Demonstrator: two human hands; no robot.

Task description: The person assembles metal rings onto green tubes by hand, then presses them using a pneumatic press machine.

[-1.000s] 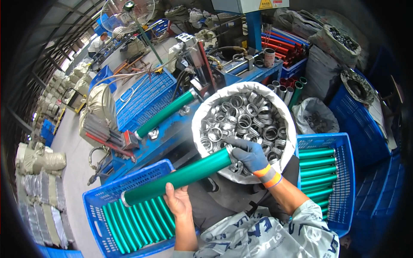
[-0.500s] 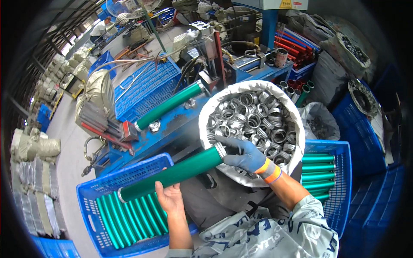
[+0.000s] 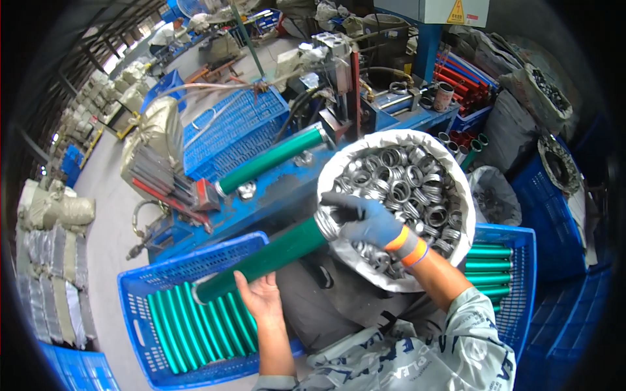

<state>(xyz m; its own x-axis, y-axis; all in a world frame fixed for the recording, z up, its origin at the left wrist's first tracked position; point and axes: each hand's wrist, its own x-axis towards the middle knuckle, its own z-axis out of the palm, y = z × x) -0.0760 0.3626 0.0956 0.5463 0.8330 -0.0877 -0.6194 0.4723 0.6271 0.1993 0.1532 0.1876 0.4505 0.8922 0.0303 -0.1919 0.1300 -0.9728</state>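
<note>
A long green tube (image 3: 274, 255) lies aslant across my lap, its right end raised. My bare left hand (image 3: 262, 298) cups it from below near the lower left end, thumb along the near side. At the upper right end sits a silver metal ring (image 3: 327, 223). My right hand (image 3: 368, 220), in a blue-grey glove with an orange cuff, closes on that ring, its forefinger stretched over the top. Beneath and beyond this hand, a white-lined bucket (image 3: 471, 195) is heaped with loose metal rings (image 3: 399, 190).
A blue crate (image 3: 130, 306) of green tubes stands at lower left, another blue crate (image 3: 531, 260) at right. Beyond, a second green tube (image 3: 270, 159) sits between clamps on a blue machine bench (image 3: 189, 241). Sacks (image 3: 512, 124) stand at back right; a person (image 3: 163, 36) is far off.
The view has shifted slightly, so the surroundings sit further right. My right hand has moved on the tube's end, and the ring there shows more fully. My left hand still supports the tube.
</note>
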